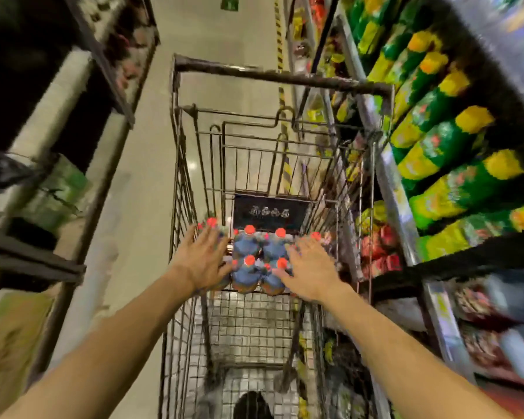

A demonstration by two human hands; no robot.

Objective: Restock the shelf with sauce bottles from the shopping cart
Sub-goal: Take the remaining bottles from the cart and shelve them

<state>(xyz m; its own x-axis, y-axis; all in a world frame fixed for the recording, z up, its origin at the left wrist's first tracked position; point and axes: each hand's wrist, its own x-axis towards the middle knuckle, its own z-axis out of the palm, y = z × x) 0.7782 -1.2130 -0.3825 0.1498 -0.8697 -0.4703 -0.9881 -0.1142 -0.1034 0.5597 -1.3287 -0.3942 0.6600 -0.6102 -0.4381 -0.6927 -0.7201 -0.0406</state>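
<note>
Several sauce bottles with red caps and blue labels stand packed together inside the wire shopping cart. My left hand reaches over the left side of the cluster with its fingers spread and straight, a red cap showing just past the fingertips. My right hand hovers over the right side of the cluster, fingers also straight. Whether either hand touches a bottle cannot be told. Bottles under both hands are partly hidden.
A shelf of green and yellow packets rises close on the right of the cart. A dark shelf unit stands on the left across a strip of pale floor. The cart's handle bar lies at the far end.
</note>
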